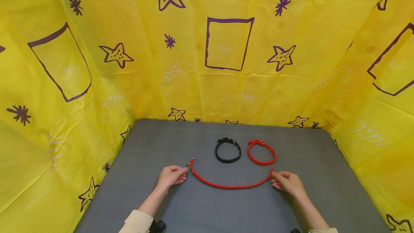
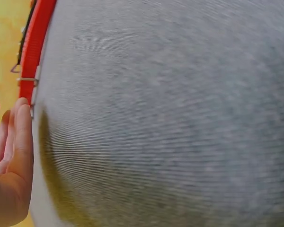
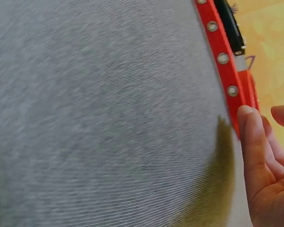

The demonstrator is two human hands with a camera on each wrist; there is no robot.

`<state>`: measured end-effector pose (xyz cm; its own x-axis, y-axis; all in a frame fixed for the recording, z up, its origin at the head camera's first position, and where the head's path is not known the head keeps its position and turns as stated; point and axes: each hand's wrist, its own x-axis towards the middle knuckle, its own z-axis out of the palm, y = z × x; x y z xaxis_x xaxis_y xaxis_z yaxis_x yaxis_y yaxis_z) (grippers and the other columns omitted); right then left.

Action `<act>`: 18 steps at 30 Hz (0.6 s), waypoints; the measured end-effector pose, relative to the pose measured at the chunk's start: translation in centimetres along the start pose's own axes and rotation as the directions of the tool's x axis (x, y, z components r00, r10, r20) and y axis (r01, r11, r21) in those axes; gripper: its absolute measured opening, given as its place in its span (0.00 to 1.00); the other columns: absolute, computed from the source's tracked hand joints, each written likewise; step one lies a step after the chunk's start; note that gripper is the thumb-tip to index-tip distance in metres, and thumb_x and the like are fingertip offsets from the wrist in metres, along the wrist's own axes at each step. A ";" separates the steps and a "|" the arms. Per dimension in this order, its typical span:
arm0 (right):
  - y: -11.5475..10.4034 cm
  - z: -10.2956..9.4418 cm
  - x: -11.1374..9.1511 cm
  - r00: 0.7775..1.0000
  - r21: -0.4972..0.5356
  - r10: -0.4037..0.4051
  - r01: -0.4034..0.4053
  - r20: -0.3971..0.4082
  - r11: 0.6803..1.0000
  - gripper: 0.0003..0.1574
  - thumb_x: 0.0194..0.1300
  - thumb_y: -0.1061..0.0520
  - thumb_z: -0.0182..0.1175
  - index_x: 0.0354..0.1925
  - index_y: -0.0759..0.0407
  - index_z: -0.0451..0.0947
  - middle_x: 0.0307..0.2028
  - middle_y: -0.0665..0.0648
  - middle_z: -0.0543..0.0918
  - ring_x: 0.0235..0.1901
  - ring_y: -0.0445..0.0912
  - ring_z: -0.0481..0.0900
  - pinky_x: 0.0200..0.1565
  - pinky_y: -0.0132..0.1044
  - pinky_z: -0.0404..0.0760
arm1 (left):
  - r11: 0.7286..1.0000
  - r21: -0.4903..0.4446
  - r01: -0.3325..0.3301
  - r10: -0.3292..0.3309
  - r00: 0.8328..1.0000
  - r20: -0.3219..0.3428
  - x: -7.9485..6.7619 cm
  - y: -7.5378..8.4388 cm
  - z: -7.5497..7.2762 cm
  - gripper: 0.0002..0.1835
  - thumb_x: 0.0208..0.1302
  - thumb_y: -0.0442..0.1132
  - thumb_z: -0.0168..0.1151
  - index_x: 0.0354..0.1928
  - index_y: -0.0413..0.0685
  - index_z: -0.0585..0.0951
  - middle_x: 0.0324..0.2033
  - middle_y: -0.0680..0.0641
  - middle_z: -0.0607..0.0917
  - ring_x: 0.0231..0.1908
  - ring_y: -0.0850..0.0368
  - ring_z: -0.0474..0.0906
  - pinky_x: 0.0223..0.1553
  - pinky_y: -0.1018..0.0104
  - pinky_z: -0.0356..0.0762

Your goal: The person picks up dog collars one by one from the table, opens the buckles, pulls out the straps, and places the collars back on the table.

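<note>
Along the unbuckled red collar (image 1: 231,187), left hand (image 1: 171,176) and right hand (image 1: 288,182) touch opposite ends, fingers seemingly straight, thumbs apart. Likely pliable: hold there.

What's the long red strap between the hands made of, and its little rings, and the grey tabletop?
The long red strap: maybe nylon or imitation leather, with a soft sheen; it curves smoothly, but I can't tell which.
Its little rings: probably metal, shiny and silvery.
The grey tabletop: seemingly matt cloth, with fine weave-like lines.
</note>
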<state>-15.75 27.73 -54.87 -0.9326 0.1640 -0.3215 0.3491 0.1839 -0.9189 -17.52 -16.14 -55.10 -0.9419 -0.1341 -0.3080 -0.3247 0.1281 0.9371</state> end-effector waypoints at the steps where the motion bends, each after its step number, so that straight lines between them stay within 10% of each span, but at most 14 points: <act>1: -0.2 0.0 0.0 1.000 0.004 -0.007 0.007 -0.005 1.000 0.20 0.64 0.57 0.65 0.42 0.76 0.79 0.28 0.59 0.85 0.27 0.44 0.85 0.33 0.33 0.84 | 1.000 -0.007 -0.008 0.008 1.000 0.002 0.0 0.1 0.0 0.11 0.58 0.36 0.70 0.34 0.31 0.83 0.26 0.41 0.86 0.24 0.55 0.84 0.28 0.65 0.84; 18: -3.0 1.8 0.8 0.989 0.029 -0.150 0.150 0.002 0.988 0.21 0.65 0.57 0.65 0.47 0.75 0.78 0.33 0.62 0.86 0.30 0.43 0.84 0.36 0.34 0.84 | 0.990 -0.101 -0.094 0.099 0.994 0.043 0.5 3.2 1.9 0.10 0.59 0.33 0.68 0.39 0.31 0.84 0.34 0.35 0.86 0.31 0.51 0.85 0.37 0.59 0.84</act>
<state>-17.70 25.56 -52.80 -0.9745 0.1332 -0.1806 0.2028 0.1784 -0.9628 -19.18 -13.95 -52.52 -0.9722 -0.0780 -0.2209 -0.2244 0.0403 0.9737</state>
